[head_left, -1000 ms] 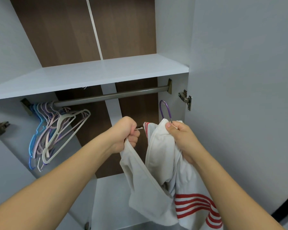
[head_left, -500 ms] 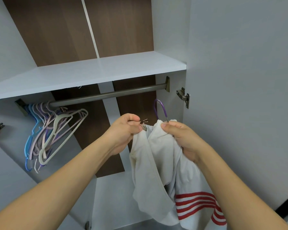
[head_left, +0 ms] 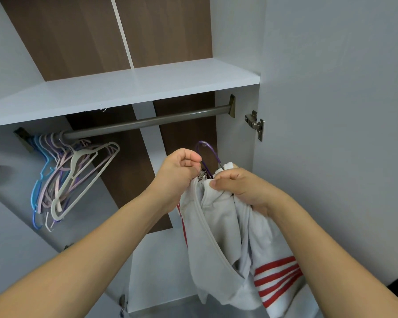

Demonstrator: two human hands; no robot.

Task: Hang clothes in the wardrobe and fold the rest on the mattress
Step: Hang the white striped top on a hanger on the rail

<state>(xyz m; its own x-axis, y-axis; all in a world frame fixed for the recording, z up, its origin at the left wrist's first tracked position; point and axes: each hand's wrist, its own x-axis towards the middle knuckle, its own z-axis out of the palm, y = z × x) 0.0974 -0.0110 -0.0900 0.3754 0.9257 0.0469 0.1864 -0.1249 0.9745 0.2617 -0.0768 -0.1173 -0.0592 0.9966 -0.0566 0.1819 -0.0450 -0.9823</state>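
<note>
A light grey zip jacket [head_left: 218,244] with red stripes hangs from a purple hanger [head_left: 207,152] in front of the open wardrobe. My left hand [head_left: 179,171] pinches the zipper pull and the garment's top edge just left of the hook. My right hand [head_left: 237,187] grips the collar and the hanger's neck beside it. The hook sits below the brown hanging rail [head_left: 147,122] and is not on it. Most of the hanger is hidden inside the cloth.
Several empty pastel hangers [head_left: 64,175] bunch at the rail's left end. A white shelf [head_left: 124,88] runs above the rail. The open door [head_left: 331,134] with its hinge [head_left: 255,123] stands close on the right. The rail's right half is bare.
My left hand has risen and closed in on my right, bringing the zipper end up beside the hook. The jacket's two front edges now meet at the top.
</note>
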